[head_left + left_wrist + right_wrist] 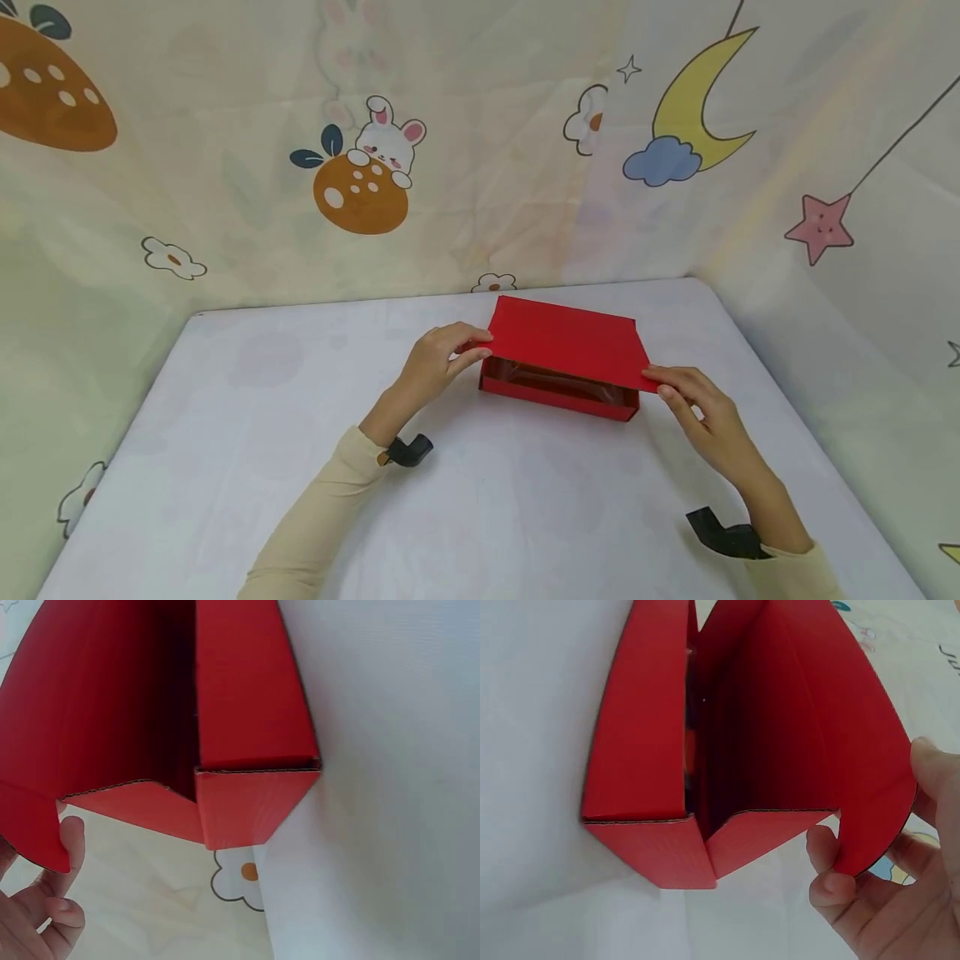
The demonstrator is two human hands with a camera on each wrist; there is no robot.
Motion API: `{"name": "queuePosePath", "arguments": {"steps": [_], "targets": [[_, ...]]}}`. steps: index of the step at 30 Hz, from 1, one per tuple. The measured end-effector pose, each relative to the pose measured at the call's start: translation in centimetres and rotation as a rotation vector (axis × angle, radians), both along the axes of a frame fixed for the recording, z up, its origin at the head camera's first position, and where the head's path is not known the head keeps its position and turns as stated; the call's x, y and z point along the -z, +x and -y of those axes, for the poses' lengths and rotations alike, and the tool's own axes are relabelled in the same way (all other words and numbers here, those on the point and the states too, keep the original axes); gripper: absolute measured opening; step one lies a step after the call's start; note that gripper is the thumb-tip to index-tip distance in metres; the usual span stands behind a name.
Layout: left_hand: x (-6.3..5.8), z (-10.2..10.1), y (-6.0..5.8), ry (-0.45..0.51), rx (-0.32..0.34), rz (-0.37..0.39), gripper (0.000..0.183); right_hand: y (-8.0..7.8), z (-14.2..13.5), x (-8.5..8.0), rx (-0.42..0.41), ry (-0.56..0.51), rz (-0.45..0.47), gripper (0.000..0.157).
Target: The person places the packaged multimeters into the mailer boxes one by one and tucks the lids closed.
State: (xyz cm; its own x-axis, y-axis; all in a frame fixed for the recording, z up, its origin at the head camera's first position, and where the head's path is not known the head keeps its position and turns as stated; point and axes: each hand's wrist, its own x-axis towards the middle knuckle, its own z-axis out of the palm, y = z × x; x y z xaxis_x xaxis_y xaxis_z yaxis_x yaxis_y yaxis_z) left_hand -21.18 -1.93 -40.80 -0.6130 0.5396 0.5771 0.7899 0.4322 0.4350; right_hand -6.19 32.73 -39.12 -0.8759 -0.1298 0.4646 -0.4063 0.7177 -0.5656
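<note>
A red cardboard box [558,397] sits on the white table, its hinged lid [566,337] partly raised. My left hand [442,354] pinches the lid's left front corner between thumb and fingers. At the opposite front corner, my right hand [701,417] grips the lid's edge. The right wrist view shows the thumb and fingers of the right hand [900,900] around a rounded corner flap [874,832]. In the left wrist view, fingers of the left hand [45,907] lie against the matching flap [34,832]. Something shiny shows dimly inside the box; its kind cannot be made out.
The white-covered table [247,433] extends around the box. A printed cloth wall [480,192] with a rabbit, moon and star stands behind the table and along both sides. Black wrist mounts [723,533] sit at both of my wrists, next to beige sleeves [318,508].
</note>
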Motion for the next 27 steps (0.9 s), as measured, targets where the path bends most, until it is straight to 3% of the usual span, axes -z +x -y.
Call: {"name": "queuePosePath", "arguments": {"steps": [7,11,27], "targets": [[0.7,0.4,0.5,-0.029,0.025,0.019,0.026,0.1,0.0,1.2,-0.022,0.009,-0.055,0.044],[1.2,0.6,0.7,-0.048,0.022,0.01,0.028,0.5,0.6,0.7,-0.05,0.006,-0.068,0.042],[2.9,0.9,1.2,-0.073,0.042,0.02,0.033,0.7,-0.1,3.2,-0.035,0.022,-0.01,0.056]]}}
